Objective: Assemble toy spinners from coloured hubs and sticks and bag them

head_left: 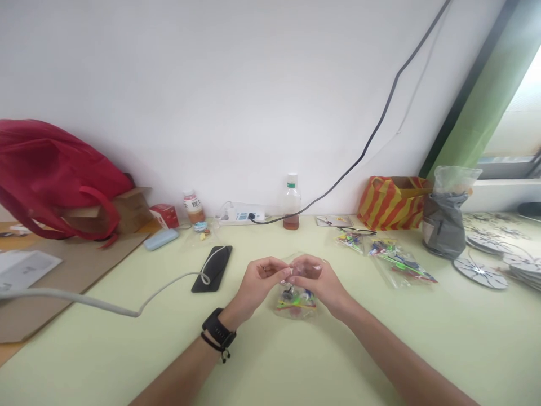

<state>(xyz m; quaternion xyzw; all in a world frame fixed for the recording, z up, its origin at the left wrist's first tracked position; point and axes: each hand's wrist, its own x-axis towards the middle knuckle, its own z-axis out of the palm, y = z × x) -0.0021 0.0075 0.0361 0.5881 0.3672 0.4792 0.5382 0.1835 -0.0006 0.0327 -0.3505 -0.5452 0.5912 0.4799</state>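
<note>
Clear, glossy plastic bag [296, 310] on a smooth, matt pale-green tabletop [262, 363]; at left, a red cloth backpack [54, 160] and matt brown cardboard sheet [93, 260]; far, a smooth, see-through bottle [291, 202].

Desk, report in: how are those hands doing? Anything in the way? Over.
Left fingers, right fingers: both pinching clear bag near its top. Colorful pieces inside, below the hands. Nothing seen in the way; black phone off left.

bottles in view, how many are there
2: a clear white-capped bottle by the white wall, and a white-labelled bottle farther left, beside the small red box. Others may be hidden.
</note>
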